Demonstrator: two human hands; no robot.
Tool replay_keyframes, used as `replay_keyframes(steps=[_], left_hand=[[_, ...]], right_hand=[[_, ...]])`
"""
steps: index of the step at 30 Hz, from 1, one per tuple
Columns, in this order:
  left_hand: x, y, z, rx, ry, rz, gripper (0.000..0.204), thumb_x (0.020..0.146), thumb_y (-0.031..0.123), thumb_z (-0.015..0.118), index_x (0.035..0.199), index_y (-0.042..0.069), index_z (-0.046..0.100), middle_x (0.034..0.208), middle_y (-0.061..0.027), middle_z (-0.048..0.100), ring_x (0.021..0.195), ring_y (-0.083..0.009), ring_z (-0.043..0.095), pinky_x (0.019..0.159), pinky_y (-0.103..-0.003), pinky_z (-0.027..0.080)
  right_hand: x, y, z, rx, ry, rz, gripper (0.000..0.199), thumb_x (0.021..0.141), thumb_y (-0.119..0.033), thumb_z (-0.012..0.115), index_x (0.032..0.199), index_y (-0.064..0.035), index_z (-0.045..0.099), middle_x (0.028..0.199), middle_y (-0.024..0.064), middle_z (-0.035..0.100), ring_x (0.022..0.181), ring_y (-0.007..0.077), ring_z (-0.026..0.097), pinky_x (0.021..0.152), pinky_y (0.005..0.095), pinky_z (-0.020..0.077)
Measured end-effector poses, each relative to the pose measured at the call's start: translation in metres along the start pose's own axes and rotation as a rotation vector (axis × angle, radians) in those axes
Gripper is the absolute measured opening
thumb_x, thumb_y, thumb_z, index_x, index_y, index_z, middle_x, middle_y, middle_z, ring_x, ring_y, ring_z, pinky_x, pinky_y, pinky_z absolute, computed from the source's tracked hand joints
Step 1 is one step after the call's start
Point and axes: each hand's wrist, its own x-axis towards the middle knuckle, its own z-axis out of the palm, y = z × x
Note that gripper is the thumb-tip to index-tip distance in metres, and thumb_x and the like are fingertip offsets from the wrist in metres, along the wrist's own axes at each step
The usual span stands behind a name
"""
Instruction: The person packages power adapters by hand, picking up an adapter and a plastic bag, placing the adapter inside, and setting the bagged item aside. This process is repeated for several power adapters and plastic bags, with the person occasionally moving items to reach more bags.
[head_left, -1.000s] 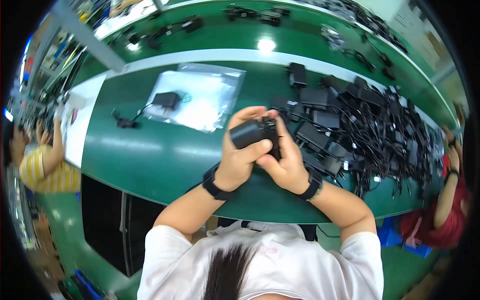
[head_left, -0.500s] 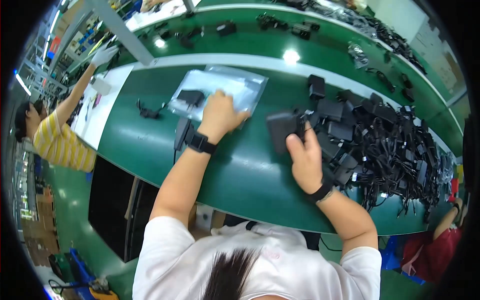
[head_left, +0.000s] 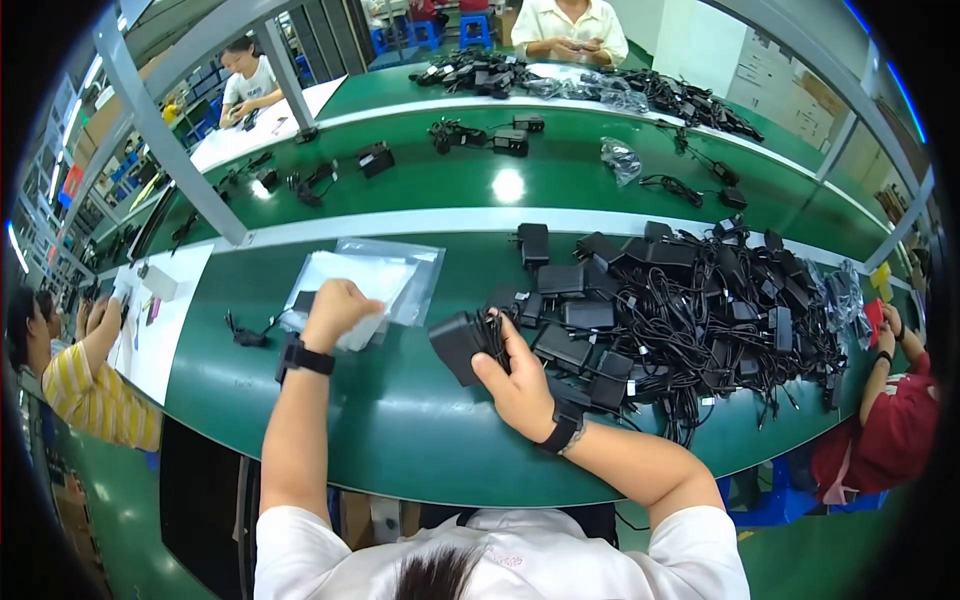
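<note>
My left hand (head_left: 338,314) is over the clear plastic bags (head_left: 405,278), its fingers curled and its thumb pointing right. Its fingertips are hidden, so whether it pinches a bag does not show. A dark adapter on the bags is mostly covered by this hand. My right hand (head_left: 518,388) grips a black power adapter (head_left: 456,346) with its cable bundled against it, thumb on the near side. Just right of it begins a large heap of black adapters and cables (head_left: 665,300). Left of the bags lies a small adapter with a cord (head_left: 246,332).
The green table (head_left: 420,440) has a pale raised ledge (head_left: 400,222) at its back. Beyond runs a green belt (head_left: 410,185) with scattered adapters. Grey posts (head_left: 175,130) stand at the left. Co-workers sit left, right and across, one in a yellow striped shirt (head_left: 105,385).
The view has tilted up, showing more of the far side. My left hand has shifted left across the bags and its fingers look more curled. The right hand keeps the adapter.
</note>
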Motion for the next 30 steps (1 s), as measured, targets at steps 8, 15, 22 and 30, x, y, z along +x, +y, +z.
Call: replay_keyframes(steps=[8,15,22,30], left_hand=[[0.009,-0.021,-0.008,-1.088,0.142,-0.065,0.020,0.080,0.014,0.063,0.065,0.003,0.056,0.062,0.0001,0.053,0.055,-0.0076,0.046,0.050,-0.021,0.036],[-0.055,0.045,0.059,-0.220,0.185,0.351,0.038,0.062,0.022,0.079,0.055,0.003,0.047,0.052,-0.0081,0.050,0.047,-0.0178,0.046,0.046,-0.030,0.039],[-0.092,0.065,0.079,-0.224,0.149,0.536,0.043,0.059,0.032,0.080,0.056,0.004,0.046,0.050,-0.0105,0.048,0.046,-0.0270,0.049,0.044,-0.035,0.039],[-0.076,0.042,0.059,-0.696,0.150,0.264,0.033,0.077,0.022,0.070,0.063,0.003,0.047,0.051,0.0002,0.045,0.048,-0.0066,0.039,0.043,-0.023,0.033]], right_hand=[[0.022,-0.035,0.000,0.370,0.109,0.392,0.026,0.090,-0.024,0.048,0.106,-0.0039,0.050,0.090,0.0051,0.057,0.071,0.0136,0.056,0.060,0.0272,0.0501],[0.034,-0.077,-0.002,0.561,0.124,0.379,0.026,0.091,-0.023,0.046,0.107,-0.0031,0.052,0.098,0.0101,0.059,0.089,0.0207,0.059,0.076,0.0417,0.0515],[0.039,-0.043,-0.011,0.310,0.243,0.280,0.024,0.090,-0.019,0.047,0.108,-0.0023,0.051,0.096,0.0063,0.059,0.085,0.0144,0.058,0.075,0.0300,0.0482],[0.024,-0.056,0.006,-0.767,-0.058,-0.205,0.061,0.079,-0.010,0.061,0.132,0.0020,0.032,0.112,0.0138,0.052,0.095,0.0178,0.056,0.085,0.0290,0.0439]])
